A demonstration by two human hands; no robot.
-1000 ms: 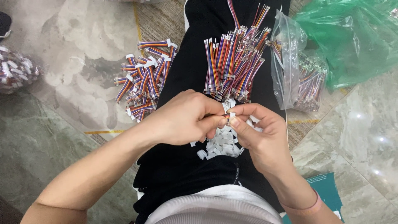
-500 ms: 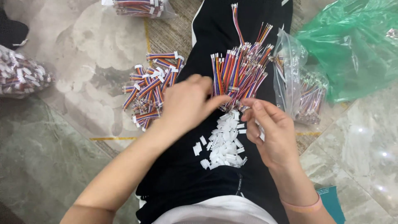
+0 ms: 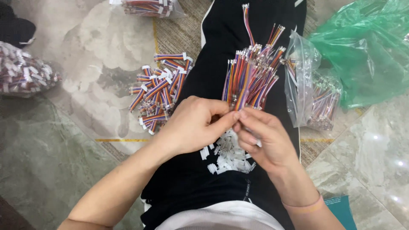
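Marbled grey-green floor tiles [image 3: 38, 162] with a thin gold inlay strip and a patterned beige rug [image 3: 98, 51] formed the background of the head view; the person sat with a black-clad leg [image 3: 204, 187] stretched forward as a work surface.

Head view. Left hand [image 3: 191, 125] and right hand [image 3: 264, 140] met above the thigh, fingertips pinched together on the near end of one multicoloured ribbon wire [image 3: 242, 96], which rose away from the fingers. Both hands were thus closed on that wire. Just beyond the fingertips lay a loose bundle of similar wires [image 3: 255, 72] on the black fabric, ends fanned away from the person. Directly beneath the hands, partly hidden by them, sat a small heap of white plastic connector housings [image 3: 228, 159].

Beyond and to the left of the left hand, a pile of finished wires with white connectors [image 3: 159, 91] rested on the rug. To the right of the right hand, a clear plastic bag [image 3: 311, 93] held more wires, and a crumpled green plastic bag [image 3: 366, 47] lay farther right. Well away at the far left sat another filled clear bag [image 3: 23, 72]. A pink band [image 3: 304, 207] circled the right wrist.
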